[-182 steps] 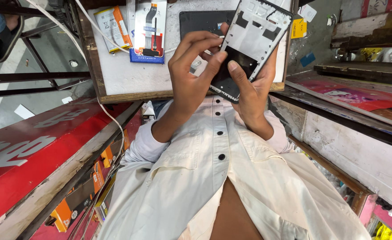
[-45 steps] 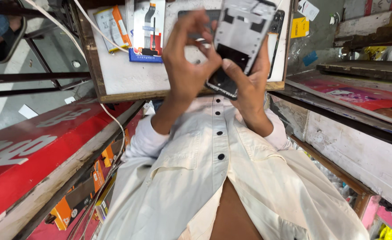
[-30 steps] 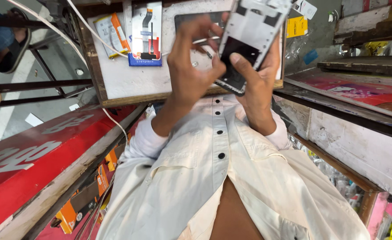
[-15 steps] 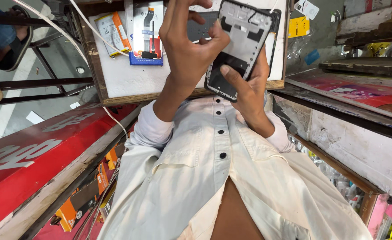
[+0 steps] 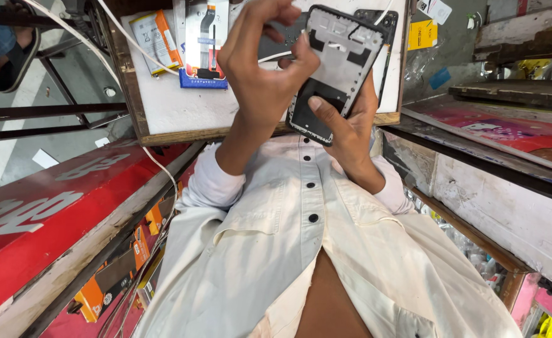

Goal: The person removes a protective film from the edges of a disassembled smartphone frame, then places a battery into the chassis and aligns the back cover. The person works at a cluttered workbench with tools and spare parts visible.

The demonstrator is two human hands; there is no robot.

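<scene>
My right hand grips an opened phone frame from below, thumb pressed on its dark lower panel, holding it tilted above the near edge of the white work board. My left hand is curled narrow at the frame's left side, fingertips pinched together near its top; I cannot tell whether anything is between them. A blue parts card and an orange-striped battery lie by the board's far edge.
</scene>
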